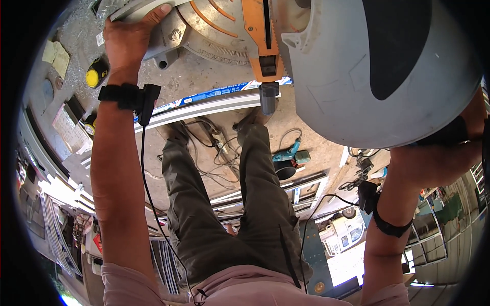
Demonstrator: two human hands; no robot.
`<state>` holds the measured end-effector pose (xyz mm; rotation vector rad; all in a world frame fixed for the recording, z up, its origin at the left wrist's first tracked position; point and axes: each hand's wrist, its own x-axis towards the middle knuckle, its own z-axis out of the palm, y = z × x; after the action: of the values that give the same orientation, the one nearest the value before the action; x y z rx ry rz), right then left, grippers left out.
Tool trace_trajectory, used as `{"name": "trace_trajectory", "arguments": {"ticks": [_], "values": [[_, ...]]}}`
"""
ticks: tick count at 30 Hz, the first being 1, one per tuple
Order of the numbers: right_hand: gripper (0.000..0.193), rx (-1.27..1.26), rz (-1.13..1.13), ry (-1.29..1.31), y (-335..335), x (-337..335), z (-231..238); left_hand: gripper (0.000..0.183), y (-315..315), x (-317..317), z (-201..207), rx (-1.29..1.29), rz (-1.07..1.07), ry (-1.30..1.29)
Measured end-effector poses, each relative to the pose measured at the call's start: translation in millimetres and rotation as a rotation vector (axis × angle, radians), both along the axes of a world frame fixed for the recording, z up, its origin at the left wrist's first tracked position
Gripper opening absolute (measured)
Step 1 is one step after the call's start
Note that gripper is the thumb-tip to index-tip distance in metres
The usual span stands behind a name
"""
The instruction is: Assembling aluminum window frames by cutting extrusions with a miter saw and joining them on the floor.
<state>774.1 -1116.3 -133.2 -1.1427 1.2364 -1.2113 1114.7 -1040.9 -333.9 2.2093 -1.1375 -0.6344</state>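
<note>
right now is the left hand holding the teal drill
No, the left hand presses a grey metal strip on the saw base, while the drill lies on the floor.

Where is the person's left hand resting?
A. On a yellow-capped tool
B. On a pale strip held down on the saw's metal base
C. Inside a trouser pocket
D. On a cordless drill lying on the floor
B: the left hand presses flat on a pale strip atop the grey saw base; the teal drill lies untouched on the floor.

The saw (357,66) is big and grey, its rounded guard with a dark panel filling the upper right over an orange-marked round base. A pale metal strip (138,9) lies across the base's left end.
</note>
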Motion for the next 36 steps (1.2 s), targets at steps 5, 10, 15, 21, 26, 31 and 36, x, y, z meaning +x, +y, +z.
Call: {"name": "trace_trajectory", "arguments": {"ticks": [5, 10, 15, 21, 26, 31, 36], "values": [[0.075, -0.014, -0.024, 0.013, -2, 2, 1, 0.08, -1, -3, -2, 0.004, 0.034, -0.035], [0.074, -0.033, -0.049, 0.024, -3, 7, -2, 0.079, 0, -5, 0, -0.018, 0.023, -0.008], [0.072, -0.054, -0.077, 0.03, -4, 8, 0, 0.075, 0, -3, -3, -0.026, 0.035, -0.039], [0.07, -0.077, -0.108, 0.046, -3, 15, -1, 0.073, 0, -3, -5, -0.071, 0.012, -0.003], [0.069, -0.099, -0.136, 0.054, -4, 17, 0, 0.075, 0, -1, -4, -0.018, 0.01, -0.007], [0.066, -0.159, 0.038, 0.138, 2, -7, -9, 0.081, 6, 2, -9, -0.078, -0.002, -0.064], [0.065, -0.748, 1.009, -0.109, -51, -42, -35, 0.082, 2, -2, -5, -0.05, -0.014, -0.083]]}}
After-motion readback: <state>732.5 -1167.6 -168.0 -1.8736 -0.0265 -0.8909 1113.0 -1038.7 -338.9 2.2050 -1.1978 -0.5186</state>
